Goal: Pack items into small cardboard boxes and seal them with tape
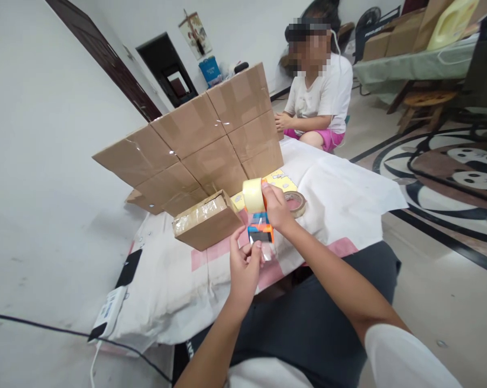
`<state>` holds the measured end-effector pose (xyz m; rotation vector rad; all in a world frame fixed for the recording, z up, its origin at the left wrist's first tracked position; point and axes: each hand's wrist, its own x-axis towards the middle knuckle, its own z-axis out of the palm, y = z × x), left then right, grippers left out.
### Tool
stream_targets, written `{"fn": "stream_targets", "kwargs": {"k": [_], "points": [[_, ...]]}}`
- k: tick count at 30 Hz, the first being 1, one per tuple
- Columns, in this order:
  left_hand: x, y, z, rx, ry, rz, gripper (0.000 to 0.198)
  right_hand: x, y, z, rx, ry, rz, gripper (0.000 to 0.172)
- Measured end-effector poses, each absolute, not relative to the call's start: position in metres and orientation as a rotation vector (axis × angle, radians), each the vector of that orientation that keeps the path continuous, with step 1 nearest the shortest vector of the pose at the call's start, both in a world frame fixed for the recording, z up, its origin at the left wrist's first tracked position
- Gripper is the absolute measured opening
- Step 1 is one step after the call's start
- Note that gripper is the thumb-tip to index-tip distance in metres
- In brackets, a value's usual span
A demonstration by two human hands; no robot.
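My right hand (277,208) grips a tape dispenser (260,235) with orange and blue parts, and a wide roll of clear tape (253,195) is mounted on it. A strip of clear film hangs from the dispenser's lower end. My left hand (243,265) pinches that loose strip between thumb and finger. Just left of my hands lies a small cardboard box (206,220), with shiny tape along its top edge. Behind the dispenser, a second roll of tape (295,203) rests flat beside a yellow patterned sheet (282,180), partly hidden by my right hand.
A large cardboard panel (211,141) of taped squares stands upright across the table (344,178). Beyond it sits another person (318,97) in a white shirt. A power strip (110,312) with cables is at the table's left edge, near the wall.
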<state>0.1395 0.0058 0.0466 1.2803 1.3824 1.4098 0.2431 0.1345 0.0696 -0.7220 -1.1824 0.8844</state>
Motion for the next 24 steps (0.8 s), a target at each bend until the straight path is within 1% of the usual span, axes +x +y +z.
{"fn": "stream_targets", "kwargs": {"k": [5, 10, 15, 21, 24], "points": [[0.139, 0.004, 0.043, 1.293, 1.344, 1.429, 0.051, 0.247, 0.135, 0.074, -0.731, -1.13, 0.877, 0.051], [0.14, 0.004, 0.044, 1.318, 1.349, 1.445, 0.052, 0.249, 0.135, 0.079, -0.769, -1.08, 0.957, 0.057], [0.141, 0.002, 0.038, 1.328, 1.379, 1.476, 0.053, 0.246, 0.136, 0.08, -0.808, -1.033, 1.03, 0.058], [0.138, 0.002, 0.03, 1.425, 1.423, 1.578, 0.049, 0.241, 0.141, 0.07, -0.958, -0.891, 1.149, 0.052], [0.136, 0.002, 0.03, 1.484, 1.43, 1.591, 0.046, 0.237, 0.145, 0.062, -0.935, -0.916, 1.22, 0.051]]}}
